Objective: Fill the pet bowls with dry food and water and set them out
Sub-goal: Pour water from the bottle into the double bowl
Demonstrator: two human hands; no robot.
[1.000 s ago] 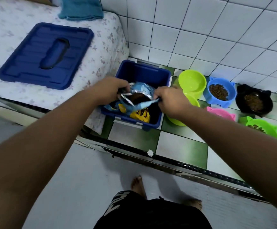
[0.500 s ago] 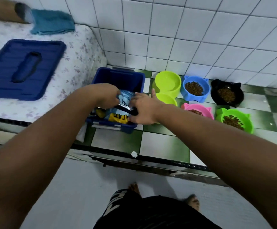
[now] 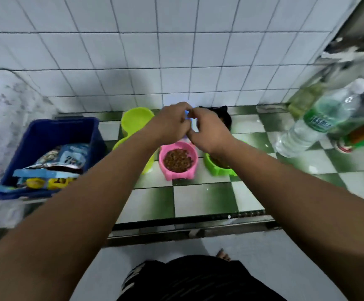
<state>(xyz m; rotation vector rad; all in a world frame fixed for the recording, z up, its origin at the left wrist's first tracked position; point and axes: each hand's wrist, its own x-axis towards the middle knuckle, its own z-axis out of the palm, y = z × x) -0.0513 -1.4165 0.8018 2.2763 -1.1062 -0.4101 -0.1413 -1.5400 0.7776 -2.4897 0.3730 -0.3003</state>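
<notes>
The left hand (image 3: 172, 124) and the right hand (image 3: 209, 133) are held together above the bowls on the checkered floor (image 3: 198, 200). Their fingers are curled and touch each other; whether something is pinched between them cannot be told. Just below them, 1 pink bowl (image 3: 176, 175) is filled with dry food (image 3: 177, 160). A green bowl (image 3: 213, 168) beside it is partly hidden by the right wrist. The food bag (image 3: 53, 166) is lying in the blue bin (image 3: 53, 135) at the left. 1 water bottle (image 3: 315, 122) is seen tilted at the right.
</notes>
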